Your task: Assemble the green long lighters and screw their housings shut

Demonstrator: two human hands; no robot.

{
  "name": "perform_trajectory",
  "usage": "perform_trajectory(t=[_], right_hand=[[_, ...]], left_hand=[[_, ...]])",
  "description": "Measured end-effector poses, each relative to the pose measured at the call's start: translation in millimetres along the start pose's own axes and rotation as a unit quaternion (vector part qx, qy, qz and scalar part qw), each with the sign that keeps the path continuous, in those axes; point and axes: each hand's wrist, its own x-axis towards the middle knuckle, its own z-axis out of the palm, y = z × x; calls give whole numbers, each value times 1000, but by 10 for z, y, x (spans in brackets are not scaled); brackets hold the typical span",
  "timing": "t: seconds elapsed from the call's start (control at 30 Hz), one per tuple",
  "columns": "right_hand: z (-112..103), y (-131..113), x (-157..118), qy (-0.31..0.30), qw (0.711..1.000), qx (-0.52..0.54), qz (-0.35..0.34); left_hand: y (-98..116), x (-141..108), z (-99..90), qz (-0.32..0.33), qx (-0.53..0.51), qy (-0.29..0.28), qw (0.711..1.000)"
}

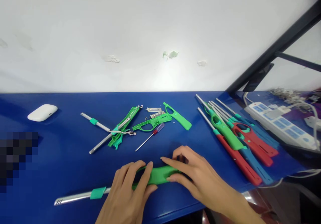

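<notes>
A green lighter handle (159, 175) lies near the table's front edge, between both hands. My left hand (130, 187) is closed over its trigger-loop end, fingers on top and thumb at the near side. From under that hand a metal lighter tube (74, 197) with a teal collar (98, 193) points left. My right hand (193, 174) pinches the handle's right end between thumb and fingers. Farther back lie a screwdriver (150, 137) with a red and clear grip, an opened green handle half (152, 122) and another green handle shell (178, 115).
Lighter parts with metal tubes (101, 143) and wires lie crossed at centre left. Whole red, blue and green lighters (235, 143) are heaped at right, beside a white power strip (283, 123). A white case (42, 112) sits at far left. A wall (150, 23) bounds the table's back.
</notes>
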Motion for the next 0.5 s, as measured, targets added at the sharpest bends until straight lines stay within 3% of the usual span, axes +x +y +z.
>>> perform_trajectory(t=[0.2,0.33,0.5], right_hand=[[-236,401,400,159,982,-42,96],[-254,657,668,158,976,-86,124],[-147,708,756,149,973,-101,142]], left_hand=[[-15,-17,79,-43,-22,18,999],[-30,-35,115,-56,-39,32,997],[-45,-27,99,-33,-32,22,999]])
